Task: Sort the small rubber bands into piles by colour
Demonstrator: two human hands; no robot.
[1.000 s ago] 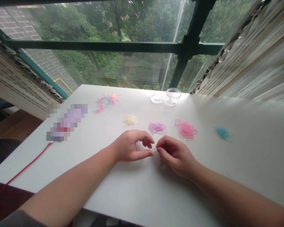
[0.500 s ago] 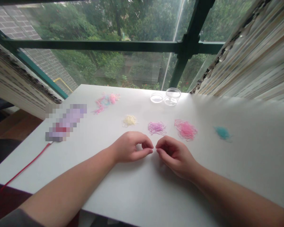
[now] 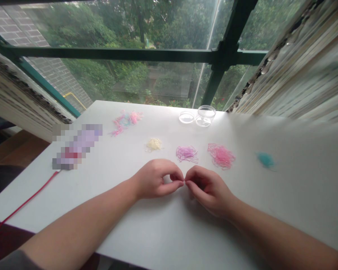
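Note:
My left hand [image 3: 160,179] is closed in a pinch, thumb against forefinger, above the white table. Opposite it, my right hand [image 3: 210,189] pinches the same way, and the fingertips of both nearly touch. Between them is a thin pale rubber band, mostly hidden by the fingertips now. Just beyond the hands lie loose heaps of small rubber bands: a cream pile [image 3: 154,144], a purple pile [image 3: 186,153] and a pink pile [image 3: 221,155]. A teal pile [image 3: 266,159] lies farther right.
A mixed pink and blue heap [image 3: 126,119] lies at the back left. Near the window edge stand a clear round container [image 3: 205,115] and a flat clear lid [image 3: 186,117]. A blurred-out lilac object [image 3: 81,144] with a red cord [image 3: 30,200] lies at left.
The fingertips have come closer together, and the short pale strand between them has nearly gone from sight. Both hands sit slightly lower in view. The piles have not changed.

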